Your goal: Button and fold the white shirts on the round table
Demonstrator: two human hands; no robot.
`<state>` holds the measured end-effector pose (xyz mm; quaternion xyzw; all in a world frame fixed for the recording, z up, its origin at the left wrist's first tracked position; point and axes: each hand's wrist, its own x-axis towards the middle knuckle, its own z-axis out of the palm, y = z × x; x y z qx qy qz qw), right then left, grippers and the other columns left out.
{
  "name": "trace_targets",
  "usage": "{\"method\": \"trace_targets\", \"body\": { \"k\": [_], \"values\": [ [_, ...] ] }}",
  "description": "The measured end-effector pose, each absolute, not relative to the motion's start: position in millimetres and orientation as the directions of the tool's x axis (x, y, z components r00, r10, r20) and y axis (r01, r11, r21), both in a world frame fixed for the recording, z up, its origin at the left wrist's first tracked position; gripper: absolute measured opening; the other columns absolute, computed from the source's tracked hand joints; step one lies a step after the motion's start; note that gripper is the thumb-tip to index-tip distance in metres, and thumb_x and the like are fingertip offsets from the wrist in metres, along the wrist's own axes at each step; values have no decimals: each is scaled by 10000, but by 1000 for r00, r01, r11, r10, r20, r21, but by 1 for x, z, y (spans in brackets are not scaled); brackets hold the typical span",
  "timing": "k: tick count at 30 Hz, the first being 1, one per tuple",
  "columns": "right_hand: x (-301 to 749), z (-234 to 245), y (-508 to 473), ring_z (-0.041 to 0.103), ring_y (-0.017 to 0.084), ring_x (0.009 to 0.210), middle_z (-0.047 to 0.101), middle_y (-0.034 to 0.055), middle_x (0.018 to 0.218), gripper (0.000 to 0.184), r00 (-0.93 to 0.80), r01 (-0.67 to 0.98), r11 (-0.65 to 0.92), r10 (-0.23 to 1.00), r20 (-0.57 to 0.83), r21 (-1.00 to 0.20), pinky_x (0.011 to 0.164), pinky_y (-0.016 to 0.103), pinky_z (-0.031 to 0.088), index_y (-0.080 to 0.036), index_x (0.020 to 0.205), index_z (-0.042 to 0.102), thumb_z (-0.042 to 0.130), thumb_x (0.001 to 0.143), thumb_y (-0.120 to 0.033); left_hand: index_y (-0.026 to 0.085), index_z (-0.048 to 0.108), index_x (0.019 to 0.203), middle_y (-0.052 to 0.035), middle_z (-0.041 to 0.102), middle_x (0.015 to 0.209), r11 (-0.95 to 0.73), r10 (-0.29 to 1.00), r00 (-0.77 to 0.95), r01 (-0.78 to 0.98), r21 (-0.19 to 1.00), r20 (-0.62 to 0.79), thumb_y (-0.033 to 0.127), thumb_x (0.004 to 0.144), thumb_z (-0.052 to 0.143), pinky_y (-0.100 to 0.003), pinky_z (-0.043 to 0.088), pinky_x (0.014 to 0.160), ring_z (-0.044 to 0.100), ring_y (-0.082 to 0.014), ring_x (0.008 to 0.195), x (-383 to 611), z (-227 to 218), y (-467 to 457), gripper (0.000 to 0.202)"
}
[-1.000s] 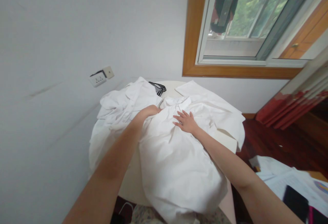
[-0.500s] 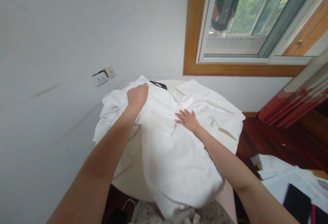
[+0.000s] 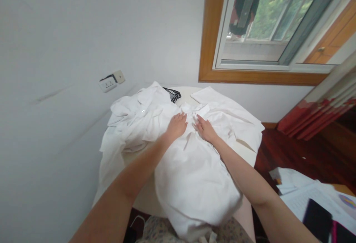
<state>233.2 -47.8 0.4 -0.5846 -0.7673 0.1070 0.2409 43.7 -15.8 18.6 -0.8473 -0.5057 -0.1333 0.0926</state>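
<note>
A white shirt (image 3: pixel 194 168) lies spread over a small round table (image 3: pixel 144 198), its lower part hanging off the near edge. My left hand (image 3: pixel 176 126) rests flat on the shirt just below the collar, fingers stretched out. My right hand (image 3: pixel 205 128) lies flat beside it, a little to the right, fingers also out. Both hands press on the cloth and hold nothing. More crumpled white cloth (image 3: pixel 130 124) is heaped at the table's left. A dark striped item (image 3: pixel 172 94) peeks out behind it.
A white wall with a socket (image 3: pixel 107 84) stands close on the left. A wood-framed window (image 3: pixel 250 35) is behind the table. Red curtain folds (image 3: pixel 319 117) hang at the right above a dark wooden floor. Papers and a dark phone (image 3: pixel 317 217) lie at the lower right.
My left hand let go of the cloth it had pulled out to the left and came back to the shirt's middle, flat beside my right hand. My right hand shifted only slightly.
</note>
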Motion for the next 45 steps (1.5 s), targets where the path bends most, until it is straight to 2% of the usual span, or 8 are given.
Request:
{"method": "trace_targets", "body": {
  "k": [7,12,21,27,31,35,40,45],
  "values": [
    [249,7,-45,438,144,1330,597,48,1335,485,-295,861,344,938,183,-375,1141,348,280,-197,1249,623,345,866,-89,190,434,1413,-110,433,1481,-436,871,402,897,67,282,403,964,340,-434,282,1146,367,-248,1388,29,-11,-15,505],
    [269,10,-47,313,219,1411,414,10,1498,419,-296,907,305,952,78,-289,1126,602,178,-326,1348,520,383,953,-296,136,445,1392,-136,459,1457,-487,850,444,867,104,284,406,961,362,-402,275,1157,380,-222,1382,23,-10,-9,515],
    [293,2,-31,257,205,1436,347,26,1536,410,-408,855,394,912,31,-339,1126,613,121,-325,1373,488,354,989,-375,167,474,1378,-85,459,1466,-690,719,650,709,143,248,404,976,313,-364,279,1165,376,-176,1381,-10,-3,-11,493],
    [294,19,-43,419,188,1349,549,66,1388,402,-327,828,360,933,151,-430,1138,420,263,-221,1290,593,394,958,-328,166,561,1292,-111,546,1372,-560,799,516,826,69,308,221,921,422,-381,364,1106,484,-213,1274,9,18,-37,400],
    [303,30,-56,545,201,1227,627,70,1292,387,-245,904,277,960,138,-324,1052,310,380,-197,1212,661,398,932,-244,189,628,1188,-74,651,1217,-560,808,500,817,141,310,287,954,390,-324,429,1031,571,-195,1135,33,28,-78,348],
    [305,30,-65,475,224,1299,540,102,1392,435,-305,934,288,951,-51,-211,1072,339,364,-185,1340,556,432,928,-245,202,546,1310,-99,571,1350,-520,842,478,843,138,250,319,975,334,-407,391,1066,513,-233,1244,42,16,-107,413],
    [282,24,-72,176,341,1449,224,122,1579,548,-146,982,121,974,-175,-146,1068,637,259,-305,1497,299,356,973,-458,232,454,1399,-101,406,1498,-560,815,527,823,92,242,272,950,381,-474,258,1152,351,-249,1392,35,-2,-106,457],
    [274,27,-72,247,353,1420,290,127,1553,562,-145,982,129,982,-117,-135,1059,605,292,-297,1477,339,376,956,-506,193,505,1343,-109,515,1399,-606,788,571,786,124,228,298,944,422,-380,352,1102,462,-219,1297,23,12,-72,421]
  ]
}}
